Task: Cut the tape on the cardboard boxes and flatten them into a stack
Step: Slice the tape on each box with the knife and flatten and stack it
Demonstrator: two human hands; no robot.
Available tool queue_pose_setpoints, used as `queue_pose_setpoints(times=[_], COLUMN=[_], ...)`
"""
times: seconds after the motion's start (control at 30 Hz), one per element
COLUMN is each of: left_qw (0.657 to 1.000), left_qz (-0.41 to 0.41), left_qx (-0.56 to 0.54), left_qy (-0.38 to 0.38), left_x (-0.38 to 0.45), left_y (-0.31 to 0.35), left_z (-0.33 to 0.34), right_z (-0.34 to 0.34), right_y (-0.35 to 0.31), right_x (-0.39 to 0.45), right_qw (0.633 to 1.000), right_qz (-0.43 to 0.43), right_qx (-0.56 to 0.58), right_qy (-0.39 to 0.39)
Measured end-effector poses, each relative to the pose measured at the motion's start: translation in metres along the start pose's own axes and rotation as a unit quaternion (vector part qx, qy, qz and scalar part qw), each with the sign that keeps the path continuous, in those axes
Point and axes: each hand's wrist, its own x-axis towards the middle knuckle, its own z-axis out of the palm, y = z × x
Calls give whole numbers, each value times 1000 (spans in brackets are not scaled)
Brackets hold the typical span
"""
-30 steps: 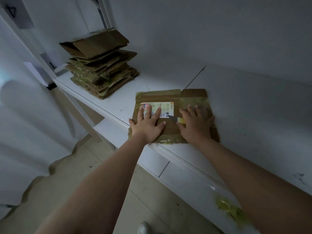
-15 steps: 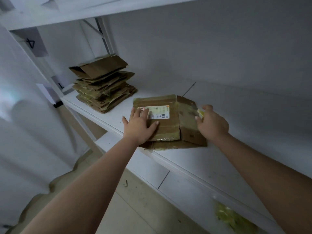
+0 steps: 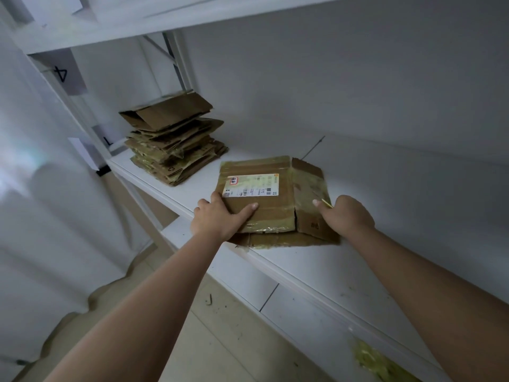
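A flattened brown cardboard box [image 3: 272, 208] with a white shipping label and yellowish tape lies near the front edge of the white shelf [image 3: 371, 244]. My left hand [image 3: 220, 219] grips the box's near left corner, thumb on top. My right hand [image 3: 345, 216] sits at the box's right flap and holds a small yellow-handled cutter [image 3: 325, 203]. At the back left of the shelf stands a stack of flattened cardboard boxes [image 3: 173, 142].
A higher shelf board [image 3: 165, 20] hangs overhead. A white wall runs behind the shelf. A white upright post [image 3: 91, 139] stands at the left. Crumpled yellow tape [image 3: 382, 362] lies at the lower right, and below the shelf is a tiled floor.
Both hands were pressing flat on the box. My left hand has slid to the near left corner and taken hold; my right has moved to the right flap. The view has tilted up.
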Motion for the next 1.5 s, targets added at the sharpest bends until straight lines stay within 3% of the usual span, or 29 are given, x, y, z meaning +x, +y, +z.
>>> queue_pose_setpoints(times=[0.13, 0.3, 0.43, 0.6, 0.73, 1.0, 1.13, 1.27, 1.37, 1.5], left_qw=[996, 997, 997, 994, 979, 929, 935, 944, 945, 938], left_qz=[-34, -30, 12, 104, 189, 326, 308, 283, 277, 275], left_qx=[40, 27, 8, 24, 22, 29, 30, -12, -48, -87], left_qy=[-67, -71, -75, -4, 72, 174, 175, 167, 168, 191], left_x=[4, 6, 20, 39, 63, 108, 153, 201, 231, 272], left_y=[-6, -18, -23, -33, -52, -100, -132, -160, -172, -181], left_z=[5, 21, 15, -4, -34, -129, -173, -205, -223, -243], right_z=[4, 7, 9, 21, 36, 72, 81, 78, 72, 63], right_y=[-4, -11, -16, -33, -61, -152, -219, -278, -314, -356], right_x=[4, 2, 6, 12, 11, -4, -15, -9, 6, 45], right_qw=[998, 998, 995, 989, 981, 947, 955, 953, 937, 929], right_qz=[29, 26, 75, 134, 157, 142, 112, 19, -43, -52], right_qx=[37, -42, -26, -1, 105, 282, 237, 200, 223, 218], right_qy=[-37, -50, -67, -58, -42, 54, 140, 227, 264, 295])
